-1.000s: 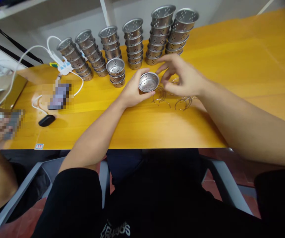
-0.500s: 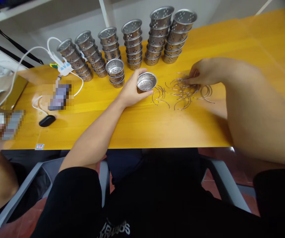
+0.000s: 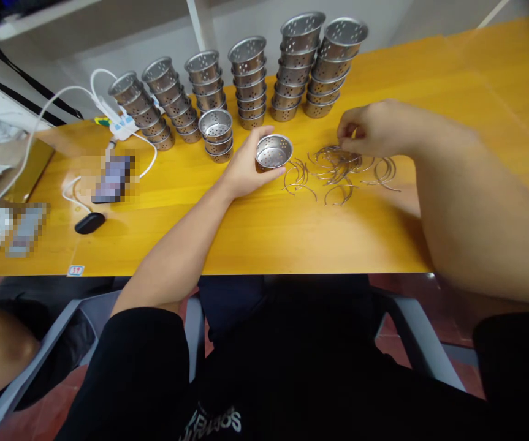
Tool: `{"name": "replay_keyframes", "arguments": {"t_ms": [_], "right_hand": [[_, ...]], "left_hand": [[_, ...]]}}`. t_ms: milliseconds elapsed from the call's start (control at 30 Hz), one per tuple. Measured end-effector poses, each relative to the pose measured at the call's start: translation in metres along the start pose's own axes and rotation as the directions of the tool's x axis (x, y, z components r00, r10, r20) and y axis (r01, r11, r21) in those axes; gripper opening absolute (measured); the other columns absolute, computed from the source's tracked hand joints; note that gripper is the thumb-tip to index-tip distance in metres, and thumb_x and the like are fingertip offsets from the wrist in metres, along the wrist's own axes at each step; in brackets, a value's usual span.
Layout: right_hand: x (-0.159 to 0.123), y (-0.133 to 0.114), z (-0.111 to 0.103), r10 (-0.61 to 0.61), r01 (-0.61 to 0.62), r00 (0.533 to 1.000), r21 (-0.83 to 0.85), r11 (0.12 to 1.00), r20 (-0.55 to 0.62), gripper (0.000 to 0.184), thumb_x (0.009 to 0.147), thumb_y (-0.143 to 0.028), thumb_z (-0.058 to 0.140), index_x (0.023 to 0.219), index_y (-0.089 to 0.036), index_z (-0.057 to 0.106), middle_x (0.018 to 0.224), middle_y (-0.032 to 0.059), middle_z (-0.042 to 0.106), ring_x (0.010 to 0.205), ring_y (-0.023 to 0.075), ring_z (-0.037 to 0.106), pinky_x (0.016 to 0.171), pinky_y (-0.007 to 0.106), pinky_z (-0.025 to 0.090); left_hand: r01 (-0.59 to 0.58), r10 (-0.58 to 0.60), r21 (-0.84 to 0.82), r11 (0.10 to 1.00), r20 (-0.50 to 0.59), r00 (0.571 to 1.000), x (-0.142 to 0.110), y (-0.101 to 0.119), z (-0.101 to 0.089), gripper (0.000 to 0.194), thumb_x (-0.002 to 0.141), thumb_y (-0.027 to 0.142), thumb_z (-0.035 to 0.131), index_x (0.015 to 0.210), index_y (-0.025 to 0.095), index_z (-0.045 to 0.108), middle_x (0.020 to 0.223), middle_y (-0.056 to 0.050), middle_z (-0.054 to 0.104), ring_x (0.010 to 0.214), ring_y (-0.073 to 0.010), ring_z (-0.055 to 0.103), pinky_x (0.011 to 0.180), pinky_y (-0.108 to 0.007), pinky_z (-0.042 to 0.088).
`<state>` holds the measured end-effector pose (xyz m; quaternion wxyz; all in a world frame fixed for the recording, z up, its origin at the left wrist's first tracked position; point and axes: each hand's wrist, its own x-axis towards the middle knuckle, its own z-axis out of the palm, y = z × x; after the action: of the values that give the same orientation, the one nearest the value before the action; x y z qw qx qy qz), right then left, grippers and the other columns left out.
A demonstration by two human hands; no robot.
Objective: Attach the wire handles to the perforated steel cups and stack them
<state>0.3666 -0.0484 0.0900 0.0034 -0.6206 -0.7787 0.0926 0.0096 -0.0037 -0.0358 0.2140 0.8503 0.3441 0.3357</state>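
My left hand [image 3: 246, 171] is wrapped around a perforated metal strainer cup [image 3: 274, 159], its open top tilted up towards me. Curved thin wire handles [image 3: 338, 177] lie in a loose heap to the right of the cup. Over the back of that heap is my right hand [image 3: 374, 130], thumb and fingers pinched together. Whatever those fingertips hold, if anything, is too small to make out. Just left of the held cup stands a short stack of similar cups [image 3: 217, 130].
Several taller cup stacks [image 3: 248, 79] line the back of the yellow table [image 3: 255, 239]. On the left are a blurred phone [image 3: 113, 179], a black oval object [image 3: 90, 223], a power strip [image 3: 123, 127] with white cables, and a second blurred device [image 3: 27, 229]. Another person's arm [image 3: 0, 334] shows at lower left.
My right hand has moved right from beside the cup to the wire heap, its spread fingers now pinched, then lifted slightly. My left hand keeps its hold. The other person's hand has left the table.
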Motion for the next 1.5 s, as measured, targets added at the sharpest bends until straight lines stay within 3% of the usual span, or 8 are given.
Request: {"name": "replay_keyframes", "arguments": {"t_ms": [167,300,567,733,1000,1133,1300,1500], "right_hand": [[-0.005,-0.004,0.002,-0.079,0.088,0.977,0.038,0.995,-0.199,0.017,0.116,-0.011,0.073,0.124,-0.026,0.077,0.127,0.0138,0.09,0.097,0.0284,0.074,0.105,0.044,0.061],[-0.002,0.001,0.005,-0.07,0.08,0.971,0.034,0.996,-0.229,0.021,0.118,-0.017,0.069,0.131,-0.026,0.082,0.118,0.0137,0.088,0.101,0.0318,0.075,0.107,0.047,0.063],[0.012,0.015,0.021,0.07,0.003,0.96,0.261,0.965,-0.272,0.022,0.127,-0.021,0.071,0.14,-0.017,0.088,0.105,0.0118,0.086,0.083,0.0224,0.062,0.089,0.038,0.054],[0.016,0.006,0.03,0.107,-0.011,0.961,0.35,0.937,-0.255,0.036,0.122,-0.009,0.068,0.148,-0.006,0.093,0.109,0.0142,0.089,0.076,0.0193,0.054,0.081,0.037,0.05],[0.009,-0.001,0.024,0.041,0.049,0.973,0.375,0.926,-0.228,0.046,0.124,-0.007,0.064,0.163,-0.007,0.09,0.135,0.0192,0.095,0.081,0.0194,0.062,0.09,0.038,0.055],[0.015,0.003,0.032,0.053,0.087,0.954,0.44,0.894,-0.296,0.033,0.124,-0.012,0.072,0.148,-0.008,0.094,0.129,0.0205,0.096,0.078,0.021,0.058,0.083,0.04,0.053],[0.022,0.005,0.04,0.083,0.107,0.943,0.528,0.843,-0.323,0.017,0.121,-0.01,0.075,0.131,-0.016,0.088,0.113,0.0155,0.093,0.082,0.0215,0.069,0.083,0.036,0.058],[0.015,0.002,0.031,0.098,0.032,0.942,0.376,0.926,-0.322,0.023,0.13,-0.024,0.071,0.145,-0.015,0.085,0.092,0.0068,0.078,0.072,0.0196,0.046,0.075,0.038,0.044]], "left_hand": [[-0.01,0.012,0.037,0.999,-0.032,0.999,0.001,-0.004,0.002,0.11,0.108,0.068,0.098,0.191,0.03,0.037,0.197,-0.024,0.056,0.188,-0.0447,0.061,0.161,-0.067,0.046],[0.013,-0.011,0.035,0.999,-0.046,0.999,0.002,-0.005,0.003,0.111,0.106,0.069,0.099,0.189,0.031,0.038,0.195,-0.024,0.058,0.187,-0.0464,0.062,0.16,-0.069,0.046],[0.044,-0.048,-0.071,0.997,-0.063,0.997,0.004,0.003,0.004,0.107,0.109,0.075,0.095,0.19,0.032,0.04,0.185,-0.021,0.067,0.178,-0.0421,0.071,0.153,-0.066,0.056],[0.009,-0.012,-0.051,0.999,-0.064,0.998,0.002,0.0,0.004,0.112,0.11,0.083,0.092,0.192,0.033,0.036,0.184,-0.02,0.067,0.174,-0.0411,0.074,0.15,-0.064,0.058],[-0.026,0.034,0.055,0.998,-0.142,0.989,0.005,-0.004,-0.005,0.115,0.086,0.102,0.102,0.17,0.032,0.066,0.167,-0.016,0.075,0.165,-0.0449,0.073,0.15,-0.069,0.054],[-0.026,0.035,0.049,0.998,-0.195,0.98,0.007,0.003,-0.005,0.101,0.089,0.102,0.1,0.158,0.033,0.073,0.157,-0.012,0.076,0.157,-0.0426,0.076,0.148,-0.07,0.058],[0.0,-0.008,-0.061,0.998,-0.138,0.99,0.005,0.008,0.002,0.105,0.099,0.105,0.089,0.168,0.031,0.064,0.151,-0.011,0.078,0.153,-0.0397,0.08,0.142,-0.069,0.064],[-0.047,0.042,-0.025,0.999,-0.174,0.984,0.007,-0.014,0.009,0.108,0.111,0.094,0.084,0.189,0.033,0.042,0.176,-0.017,0.07,0.169,-0.0411,0.075,0.148,-0.065,0.061]]}}
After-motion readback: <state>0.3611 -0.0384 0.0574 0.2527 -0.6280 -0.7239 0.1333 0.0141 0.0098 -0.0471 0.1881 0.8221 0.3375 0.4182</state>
